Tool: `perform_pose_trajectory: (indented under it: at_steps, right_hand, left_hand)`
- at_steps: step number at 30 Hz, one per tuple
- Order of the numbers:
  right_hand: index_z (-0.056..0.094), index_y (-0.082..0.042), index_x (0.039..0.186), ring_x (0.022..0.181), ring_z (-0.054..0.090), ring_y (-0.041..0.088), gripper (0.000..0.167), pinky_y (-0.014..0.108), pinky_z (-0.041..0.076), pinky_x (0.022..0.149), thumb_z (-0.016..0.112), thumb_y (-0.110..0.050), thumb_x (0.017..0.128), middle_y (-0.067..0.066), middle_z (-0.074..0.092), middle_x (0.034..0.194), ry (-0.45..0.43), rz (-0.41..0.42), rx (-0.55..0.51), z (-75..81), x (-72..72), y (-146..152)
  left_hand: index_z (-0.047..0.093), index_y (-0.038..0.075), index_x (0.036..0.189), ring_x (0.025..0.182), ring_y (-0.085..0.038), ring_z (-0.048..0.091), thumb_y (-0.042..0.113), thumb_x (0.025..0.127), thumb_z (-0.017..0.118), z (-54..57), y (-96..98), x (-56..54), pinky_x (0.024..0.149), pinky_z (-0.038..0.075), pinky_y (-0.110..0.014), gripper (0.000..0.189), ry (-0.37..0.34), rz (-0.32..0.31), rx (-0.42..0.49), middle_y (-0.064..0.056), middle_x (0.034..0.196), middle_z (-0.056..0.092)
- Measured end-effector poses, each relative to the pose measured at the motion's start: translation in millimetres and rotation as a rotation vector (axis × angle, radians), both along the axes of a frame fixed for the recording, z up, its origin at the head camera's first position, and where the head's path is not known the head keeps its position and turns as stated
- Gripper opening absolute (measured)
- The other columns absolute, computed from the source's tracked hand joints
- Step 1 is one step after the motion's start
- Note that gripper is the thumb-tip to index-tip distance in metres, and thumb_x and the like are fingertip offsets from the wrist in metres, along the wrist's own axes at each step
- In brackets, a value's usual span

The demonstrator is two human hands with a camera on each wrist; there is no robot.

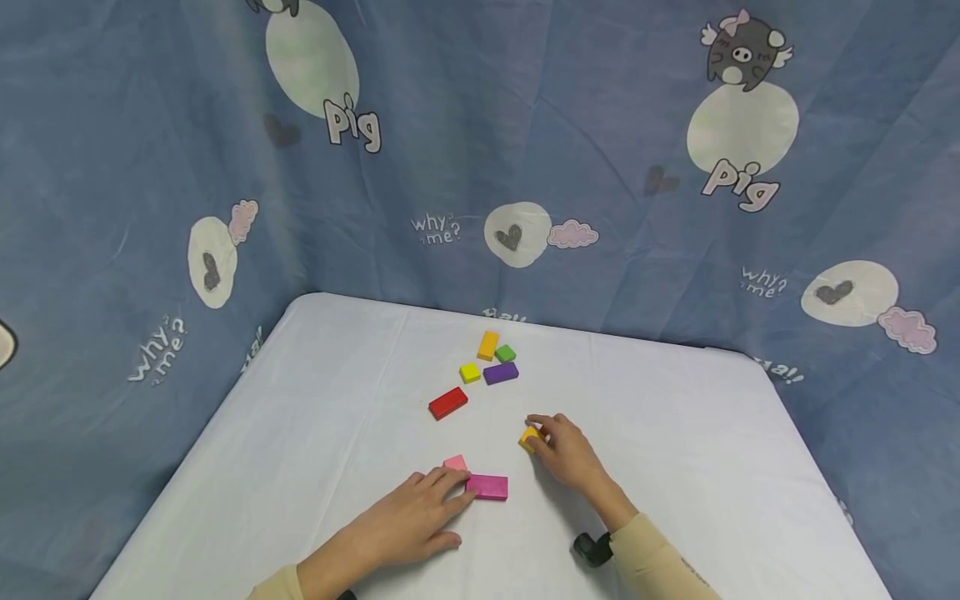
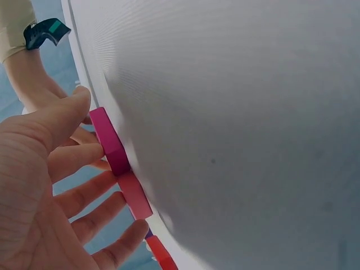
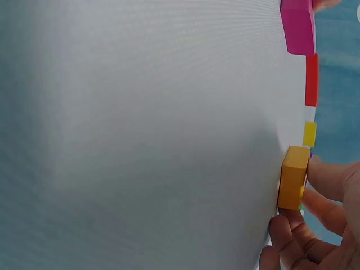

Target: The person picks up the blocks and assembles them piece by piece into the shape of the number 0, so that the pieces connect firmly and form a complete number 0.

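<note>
My left hand [image 1: 411, 518] lies palm-down with its fingers extended. Its fingertips touch a magenta block [image 1: 491, 487] and a smaller pink block [image 1: 454, 462], which sit against each other on the white table. In the left wrist view, the magenta block [image 2: 110, 140] and the pink block [image 2: 135, 195] form a row beside the fingers. To the right, my right hand [image 1: 572, 457] pinches a yellow-orange block [image 1: 528, 439] between thumb and fingers, at the tabletop. The right wrist view shows this block [image 3: 293, 179] beside the thumb; part of the grip is hidden behind it.
Farther back on the table [image 1: 675, 433] lie a red block [image 1: 448, 403], a yellow cube [image 1: 470, 372], a purple block [image 1: 501, 373], a green block [image 1: 506, 353] and an orange block [image 1: 488, 346]. A blue printed curtain [image 1: 615, 275] hangs behind the table.
</note>
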State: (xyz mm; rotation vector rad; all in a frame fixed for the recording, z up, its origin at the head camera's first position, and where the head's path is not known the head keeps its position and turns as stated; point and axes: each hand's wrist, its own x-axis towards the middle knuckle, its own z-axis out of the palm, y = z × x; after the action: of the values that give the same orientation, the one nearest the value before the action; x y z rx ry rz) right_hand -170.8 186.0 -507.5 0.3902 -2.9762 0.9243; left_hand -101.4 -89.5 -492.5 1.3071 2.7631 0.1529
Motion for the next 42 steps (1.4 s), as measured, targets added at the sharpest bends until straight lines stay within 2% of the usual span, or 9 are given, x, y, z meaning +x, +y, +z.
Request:
perform_pose_trajectory:
  at_steps: [9,18,42]
  right_hand:
    - [0.069,-0.008,0.115,0.076,0.050,0.013,0.025,0.031,0.045,0.069,0.070,-0.014,0.091,-0.001,0.055,0.087,0.005,0.002,-0.035,-0.1,6.3,0.4]
    - [0.070,-0.008,0.113,0.075,0.049,0.013,0.024,0.028,0.044,0.066,0.071,-0.013,0.089,-0.001,0.055,0.085,0.014,0.012,-0.066,-2.4,10.1,1.3]
    - [0.072,-0.008,0.111,0.075,0.050,0.011,0.025,0.027,0.045,0.067,0.074,-0.013,0.087,-0.006,0.057,0.085,0.017,0.074,-0.108,-4.5,16.5,4.4]
  left_hand:
    - [0.052,0.018,0.143,0.126,-0.023,0.044,0.051,0.092,0.061,0.2,0.0,-0.2,0.092,0.046,-0.043,0.061,0.002,0.000,-0.006,-0.005,0.144,0.043]
    - [0.051,0.020,0.144,0.127,-0.022,0.043,0.051,0.091,0.063,1.6,1.7,-1.1,0.094,0.045,-0.043,0.063,-0.042,0.018,-0.030,-0.003,0.145,0.042]
    - [0.050,0.020,0.145,0.127,-0.022,0.043,0.052,0.092,0.061,2.9,2.2,-1.8,0.095,0.045,-0.044,0.063,-0.051,0.016,-0.047,-0.003,0.146,0.041]
